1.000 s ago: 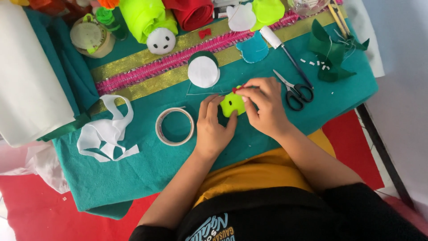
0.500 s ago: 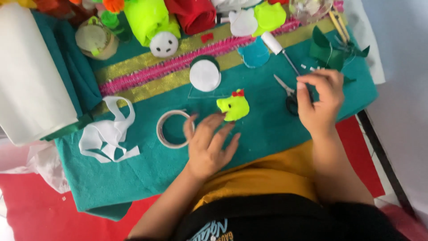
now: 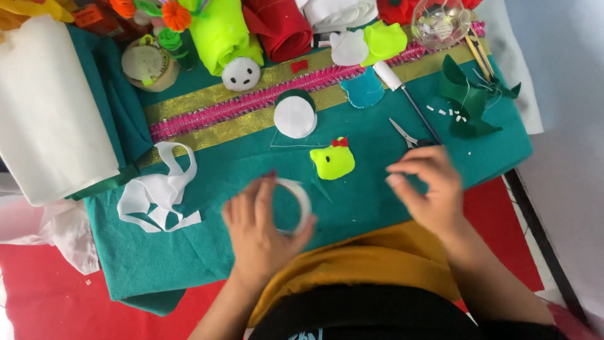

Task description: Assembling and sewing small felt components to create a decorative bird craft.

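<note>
My left hand (image 3: 261,230) grips a white tape roll (image 3: 296,203) and lifts it just above the teal felt sheet (image 3: 371,195). My right hand (image 3: 423,186) hovers to the right of it, fingers curled and blurred by motion; I cannot make out anything in it. Between and just beyond the hands lies a neon yellow felt shape with a small red bow (image 3: 332,160). Scissors (image 3: 406,135) lie just past my right hand's fingertips.
A white felt disc (image 3: 294,116), pink and gold ribbon (image 3: 226,113), white felt scraps (image 3: 157,195), a blue felt piece (image 3: 363,90), a dark green felt shape (image 3: 465,101), a clear bowl (image 3: 440,24) and felt rolls (image 3: 223,31) crowd the far side. A large white roll (image 3: 44,107) stands left.
My left hand has closed on the tape roll and lifted it toward me. My right hand has left the scissors and come back left and nearer.
</note>
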